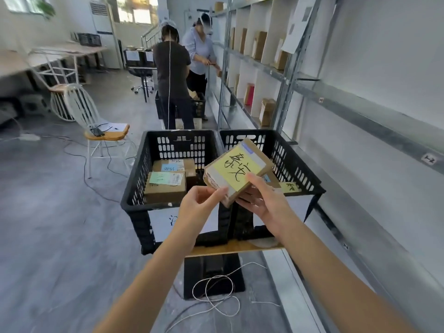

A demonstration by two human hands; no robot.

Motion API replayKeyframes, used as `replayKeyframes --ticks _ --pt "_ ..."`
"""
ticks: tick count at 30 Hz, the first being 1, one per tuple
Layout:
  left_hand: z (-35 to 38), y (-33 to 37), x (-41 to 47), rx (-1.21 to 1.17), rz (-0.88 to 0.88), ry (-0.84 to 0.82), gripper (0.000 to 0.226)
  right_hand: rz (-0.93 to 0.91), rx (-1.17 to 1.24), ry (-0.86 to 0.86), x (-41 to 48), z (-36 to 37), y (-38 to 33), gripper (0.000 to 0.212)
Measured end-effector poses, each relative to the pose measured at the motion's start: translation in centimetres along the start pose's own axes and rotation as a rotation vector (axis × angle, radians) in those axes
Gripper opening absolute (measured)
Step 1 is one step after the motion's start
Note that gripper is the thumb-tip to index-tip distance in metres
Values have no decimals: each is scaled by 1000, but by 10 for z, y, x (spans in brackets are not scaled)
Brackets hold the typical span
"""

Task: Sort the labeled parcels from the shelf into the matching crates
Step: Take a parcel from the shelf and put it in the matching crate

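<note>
A small cardboard parcel [236, 170] is held up, tilted, above the seam between two black crates, mostly over the near-left corner of the right crate [302, 164]. Its yellow label [234, 171] faces the camera. The left hand [199, 203] pinches the parcel's corner at 7 o'clock between thumb and forefinger. The right hand [264, 200] clamps the edge at 5 o'clock, thumb on the top face and fingers beneath.

The box looks stiff and flat-sided, and probably light, since fingertips alone carry it. The taped card may be a little slick, so a hold across two opposite edges seems safer than a corner pinch.

At 3 o'clock of the parcel, inside the right crate, lies a yellow-labelled box [292, 187], a likely match. The left crate [134, 188], at 9 o'clock, holds parcels with blue and green labels [165, 186].
</note>
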State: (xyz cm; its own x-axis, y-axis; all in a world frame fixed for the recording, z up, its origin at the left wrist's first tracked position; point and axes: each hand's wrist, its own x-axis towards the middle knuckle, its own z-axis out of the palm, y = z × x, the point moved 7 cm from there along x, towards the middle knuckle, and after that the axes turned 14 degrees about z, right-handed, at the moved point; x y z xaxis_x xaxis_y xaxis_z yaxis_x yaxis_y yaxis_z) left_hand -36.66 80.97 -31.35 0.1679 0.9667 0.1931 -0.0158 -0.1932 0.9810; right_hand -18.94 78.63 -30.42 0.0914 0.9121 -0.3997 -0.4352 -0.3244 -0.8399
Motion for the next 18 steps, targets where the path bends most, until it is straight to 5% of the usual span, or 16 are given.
replayKeyframes --ticks 10,18 --pt "33 -7 96 136 50 33 24 45 -8 -9 92 -49 -61 45" --pt "94 -32 167 278 83 -31 37 9 -55 52 159 -124 -134 39"
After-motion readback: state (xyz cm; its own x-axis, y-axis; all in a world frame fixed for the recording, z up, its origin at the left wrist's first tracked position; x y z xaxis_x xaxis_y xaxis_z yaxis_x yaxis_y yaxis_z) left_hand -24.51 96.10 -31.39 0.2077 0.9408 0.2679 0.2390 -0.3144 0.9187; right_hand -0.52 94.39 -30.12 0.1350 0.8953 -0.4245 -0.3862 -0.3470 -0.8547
